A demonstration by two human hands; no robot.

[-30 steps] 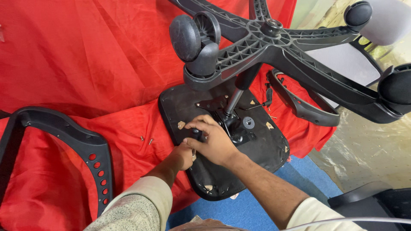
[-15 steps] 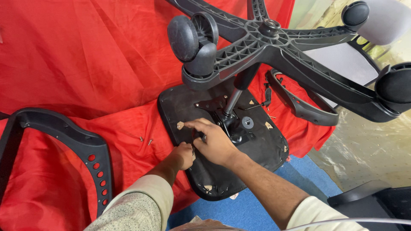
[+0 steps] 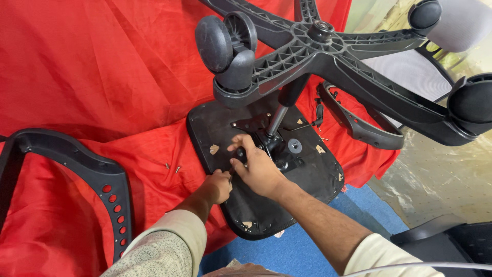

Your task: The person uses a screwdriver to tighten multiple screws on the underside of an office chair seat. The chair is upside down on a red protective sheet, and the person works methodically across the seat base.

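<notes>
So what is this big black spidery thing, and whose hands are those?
The picture comes from a camera on a person's head, looking down at their own two hands. The spidery thing is an office chair's star-shaped wheel base, turned upside down, with a caster wheel on each arm tip in view. Its pole stands on the black seat underside, which lies on a red cloth. The right hand grips a black knob on the mechanism beside the pole. The left hand rests on the seat edge. A curved black armrest and two small screws lie nearby.
</notes>
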